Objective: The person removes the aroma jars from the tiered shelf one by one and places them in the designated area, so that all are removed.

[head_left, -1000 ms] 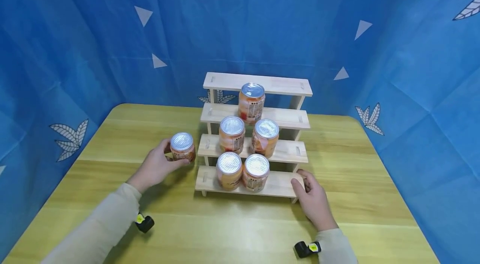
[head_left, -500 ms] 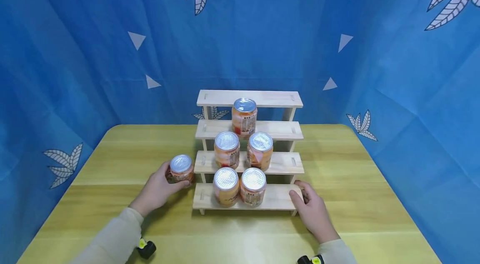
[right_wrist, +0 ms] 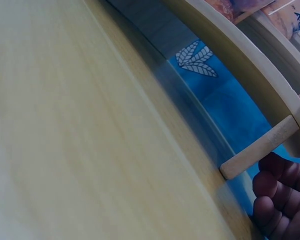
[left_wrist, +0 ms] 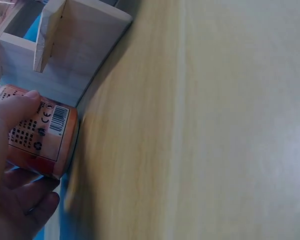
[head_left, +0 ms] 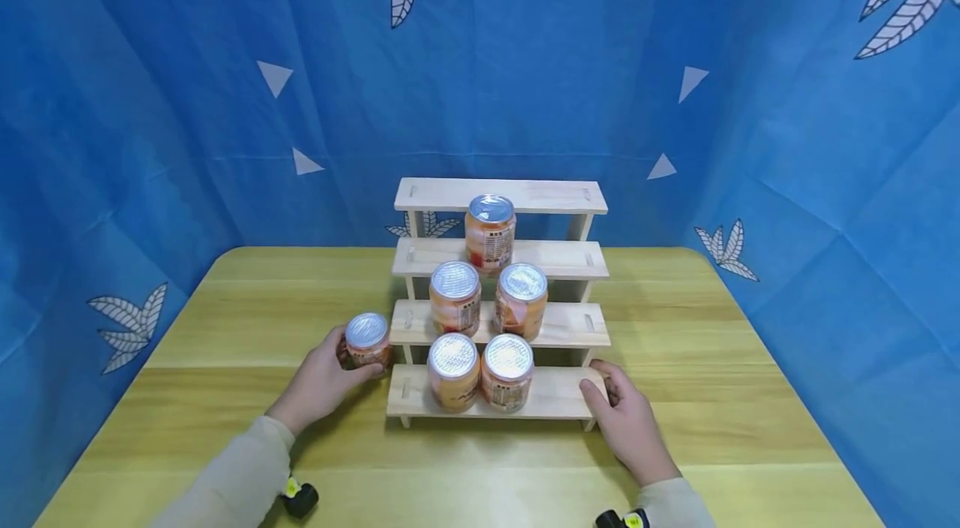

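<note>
My left hand (head_left: 322, 385) grips a small can (head_left: 369, 349) with a silver lid, just left of the wooden tiered stand (head_left: 558, 393). In the left wrist view the thumb lies across the label of the can (left_wrist: 42, 132), close to the stand's side panel. My right hand (head_left: 628, 421) holds the right end of the stand's lowest shelf, thumb on top. The right wrist view shows its curled fingers (right_wrist: 272, 192) beside the stand's leg (right_wrist: 260, 147). Two cans (head_left: 453, 385) stand side by side on the lowest shelf.
Two more cans (head_left: 455, 311) are on the second shelf, and one can (head_left: 490, 241) is on the third. The top shelf (head_left: 502, 195) bears none. A blue patterned cloth (head_left: 525, 53) hangs behind and beside the wooden table (head_left: 480, 478).
The head view has tilted up, so everything sits lower in the picture. My left hand has moved the can slightly right, nearer the stand. My right hand keeps its place on the shelf end.
</note>
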`<state>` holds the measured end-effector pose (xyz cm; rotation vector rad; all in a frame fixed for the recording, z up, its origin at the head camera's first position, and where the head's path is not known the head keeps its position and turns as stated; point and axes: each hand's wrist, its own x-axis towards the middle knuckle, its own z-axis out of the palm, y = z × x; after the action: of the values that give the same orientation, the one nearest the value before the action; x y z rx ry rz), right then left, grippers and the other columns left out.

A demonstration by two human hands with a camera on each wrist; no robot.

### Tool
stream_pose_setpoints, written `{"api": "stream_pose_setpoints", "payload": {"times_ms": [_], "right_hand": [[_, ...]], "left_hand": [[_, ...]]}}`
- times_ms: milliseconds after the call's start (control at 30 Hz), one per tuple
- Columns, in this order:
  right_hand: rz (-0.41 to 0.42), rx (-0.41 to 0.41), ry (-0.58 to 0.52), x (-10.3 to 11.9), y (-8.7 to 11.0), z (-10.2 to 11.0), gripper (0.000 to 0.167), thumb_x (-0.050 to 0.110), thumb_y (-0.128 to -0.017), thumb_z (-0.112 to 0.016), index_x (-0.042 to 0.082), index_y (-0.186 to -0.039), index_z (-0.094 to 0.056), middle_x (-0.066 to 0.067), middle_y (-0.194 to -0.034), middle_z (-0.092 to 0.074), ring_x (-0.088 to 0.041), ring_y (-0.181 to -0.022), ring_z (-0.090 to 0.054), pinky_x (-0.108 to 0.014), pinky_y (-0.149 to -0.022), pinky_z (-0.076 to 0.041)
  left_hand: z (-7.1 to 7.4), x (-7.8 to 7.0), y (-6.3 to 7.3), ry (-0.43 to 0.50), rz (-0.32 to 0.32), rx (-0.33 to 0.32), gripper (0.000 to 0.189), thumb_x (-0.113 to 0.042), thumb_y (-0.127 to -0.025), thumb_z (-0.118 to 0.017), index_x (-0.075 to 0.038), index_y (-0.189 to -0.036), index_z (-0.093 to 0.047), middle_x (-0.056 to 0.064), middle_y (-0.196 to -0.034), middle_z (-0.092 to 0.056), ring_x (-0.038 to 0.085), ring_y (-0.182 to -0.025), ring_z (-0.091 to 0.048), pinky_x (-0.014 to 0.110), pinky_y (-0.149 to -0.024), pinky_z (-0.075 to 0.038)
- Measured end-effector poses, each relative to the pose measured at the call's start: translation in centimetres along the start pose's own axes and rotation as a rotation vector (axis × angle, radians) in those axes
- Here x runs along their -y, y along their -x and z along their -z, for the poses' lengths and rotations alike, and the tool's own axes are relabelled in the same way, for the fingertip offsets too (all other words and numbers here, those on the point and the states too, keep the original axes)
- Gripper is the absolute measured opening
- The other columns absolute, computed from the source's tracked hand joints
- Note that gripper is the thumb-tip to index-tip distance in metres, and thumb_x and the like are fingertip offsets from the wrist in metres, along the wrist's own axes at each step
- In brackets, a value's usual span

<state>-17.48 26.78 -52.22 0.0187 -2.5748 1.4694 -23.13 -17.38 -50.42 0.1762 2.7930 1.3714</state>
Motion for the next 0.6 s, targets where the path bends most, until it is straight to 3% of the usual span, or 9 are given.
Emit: {"api": "stream_pose_setpoints", "payload": {"times_ms": [367,600], "right_hand": [[-0.009,0.000,0.019,-0.1,0.2,0.4,0.039,0.033,-0.101,-0.064,0.009,-0.132,-0.061,0.003,-0.069,-0.031,-0.007,-0.054,-0.030,-0.028,-0.049,-0.033],[0.020,-0.006,-0.003,0.1,0.0,0.1,0.036,0.030,-0.101,-0.063,0.008,-0.130,-0.061,0.004,-0.067,-0.031,-0.005,-0.053,-0.030,-0.027,-0.048,-0.033]], "left_hand": [[-0.8,0.4,-0.2,0.023,0.022,0.017,0.095,-0.046,-0.084,-0.081,0.001,-0.151,-0.033,0.025,-0.143,-0.051,0.040,-0.133,-0.050,0.054,-0.109,-0.041],[0.7,0.4,0.1,0.046,0.052,0.055,0.104,-0.054,-0.082,-0.079,-0.004,-0.157,-0.025,0.023,-0.148,-0.048,0.042,-0.135,-0.047,0.057,-0.110,-0.039]]}}
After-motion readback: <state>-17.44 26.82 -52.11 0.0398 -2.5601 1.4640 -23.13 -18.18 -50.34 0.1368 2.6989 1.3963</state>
